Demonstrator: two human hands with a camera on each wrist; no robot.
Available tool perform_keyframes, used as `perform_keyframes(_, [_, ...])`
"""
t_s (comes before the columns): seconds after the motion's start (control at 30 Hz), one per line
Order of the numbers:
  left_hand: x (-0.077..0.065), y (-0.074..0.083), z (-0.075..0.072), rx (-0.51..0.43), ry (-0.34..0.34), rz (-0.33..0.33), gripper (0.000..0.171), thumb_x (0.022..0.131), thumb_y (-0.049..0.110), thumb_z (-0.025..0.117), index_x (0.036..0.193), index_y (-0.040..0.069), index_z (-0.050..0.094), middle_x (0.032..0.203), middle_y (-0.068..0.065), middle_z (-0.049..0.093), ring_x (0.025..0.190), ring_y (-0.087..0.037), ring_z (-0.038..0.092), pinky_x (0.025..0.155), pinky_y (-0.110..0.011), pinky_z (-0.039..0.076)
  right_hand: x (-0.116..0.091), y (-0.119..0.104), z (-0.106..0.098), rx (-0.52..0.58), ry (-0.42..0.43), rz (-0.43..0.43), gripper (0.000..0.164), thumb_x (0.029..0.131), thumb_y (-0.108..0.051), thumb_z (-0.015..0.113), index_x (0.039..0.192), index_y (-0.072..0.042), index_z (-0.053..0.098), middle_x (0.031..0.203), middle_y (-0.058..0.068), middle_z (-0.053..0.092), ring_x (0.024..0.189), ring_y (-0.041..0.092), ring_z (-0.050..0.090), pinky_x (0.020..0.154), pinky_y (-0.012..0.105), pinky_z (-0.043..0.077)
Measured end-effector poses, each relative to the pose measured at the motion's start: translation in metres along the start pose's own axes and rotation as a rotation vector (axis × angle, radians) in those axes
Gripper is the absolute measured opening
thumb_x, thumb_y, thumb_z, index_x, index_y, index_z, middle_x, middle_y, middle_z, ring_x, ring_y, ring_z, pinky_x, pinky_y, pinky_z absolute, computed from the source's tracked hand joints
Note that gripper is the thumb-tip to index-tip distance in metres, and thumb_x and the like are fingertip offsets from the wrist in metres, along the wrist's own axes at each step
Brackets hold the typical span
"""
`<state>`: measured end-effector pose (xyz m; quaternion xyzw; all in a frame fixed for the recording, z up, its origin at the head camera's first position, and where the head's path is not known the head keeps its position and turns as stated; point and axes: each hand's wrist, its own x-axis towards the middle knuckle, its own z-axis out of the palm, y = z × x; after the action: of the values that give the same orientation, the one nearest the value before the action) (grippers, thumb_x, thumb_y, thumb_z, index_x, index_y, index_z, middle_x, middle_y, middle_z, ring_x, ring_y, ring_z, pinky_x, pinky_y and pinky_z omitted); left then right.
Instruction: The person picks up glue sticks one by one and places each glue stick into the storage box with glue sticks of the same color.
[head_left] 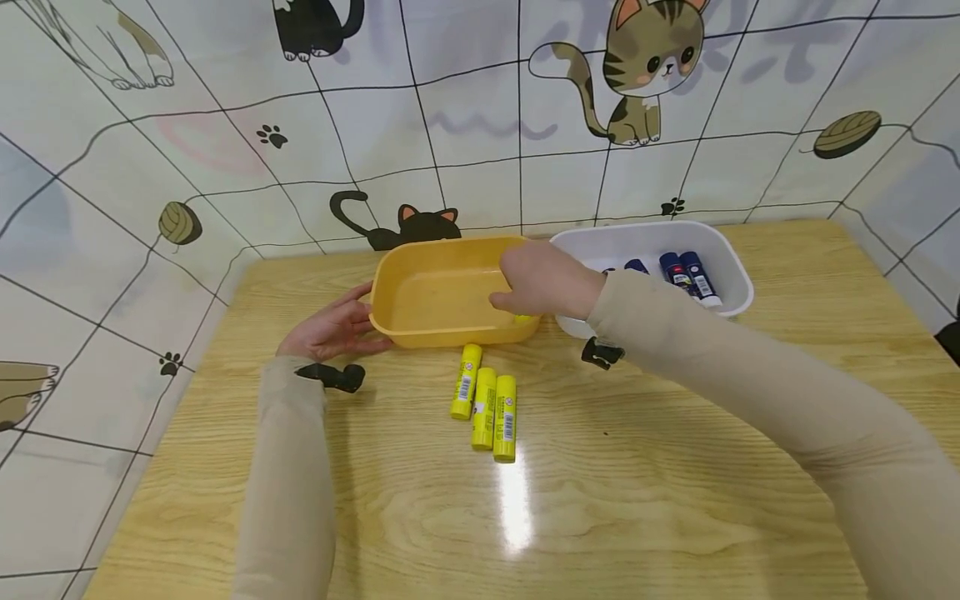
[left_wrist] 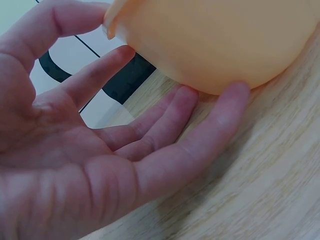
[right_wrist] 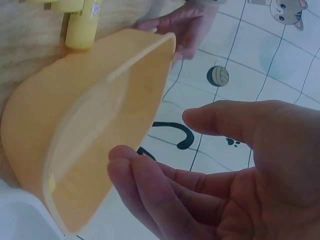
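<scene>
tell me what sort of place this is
Probably an indoor tabletop workspace, perhaps a craft corner: a cat-patterned backdrop rises behind a wood-grain table, where yellow tubes resembling glue sticks lie near an orange-yellow tray.

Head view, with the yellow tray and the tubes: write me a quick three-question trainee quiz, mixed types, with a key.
1. How many yellow tubes lie on the table, outside the yellow tray?
2. The left hand touches: A, the white tray; B, the yellow tray; C, a dark blue tube.
3. True or false: the right hand grips a yellow tube.

Key: 1. Three. 2. B. 3. False; in the right wrist view its fingers hold nothing.
</scene>
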<state>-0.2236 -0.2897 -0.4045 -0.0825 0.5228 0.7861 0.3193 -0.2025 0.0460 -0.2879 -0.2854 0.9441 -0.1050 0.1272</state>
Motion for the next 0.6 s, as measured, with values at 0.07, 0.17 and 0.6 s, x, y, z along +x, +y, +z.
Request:
perform_keyframes(0.07, [0.0,0.0,0.0,-0.003,-0.002,0.001,0.066,0.1,0.002,0.044,0.154,0.028,0.018,0.13,-0.009,0.048,0.114,-0.027,0.054,0.101,-0.056,0.035,-0.003,-0.003,0.002,0.002,-0.014,-0.006,0.037,0.093,-0.03,0.061,0.066,-0.008,0.048,0.057,-0.001,0.035,0.051,0.013,0.035,0.05,0.026,0.03])
perform_keyframes(0.17, [0.0,0.0,0.0,-0.001,-0.003,0.008,0.065,0.1,0.001,0.043,0.154,0.028,0.019,0.125,-0.009,0.052,0.113,-0.026,0.055,0.101,-0.057,0.035,-0.007,-0.007,0.006,-0.005,-0.033,-0.02,0.032,0.093,-0.03,0.061,0.074,-0.004,0.055,0.061,0.001,0.041,0.054,0.016,0.041,0.052,0.027,0.034])
perform_keyframes(0.6, [-0.001,0.0,0.001,-0.02,0.021,0.014,0.065,0.1,0.001,0.041,0.155,0.027,0.018,0.131,-0.011,0.047,0.124,-0.029,0.045,0.102,-0.058,0.034,-0.018,-0.011,0.043,-0.017,-0.332,-0.261,0.018,0.09,-0.023,0.069,0.098,-0.01,0.06,0.072,-0.002,0.052,0.065,0.014,0.048,0.059,0.025,0.039])
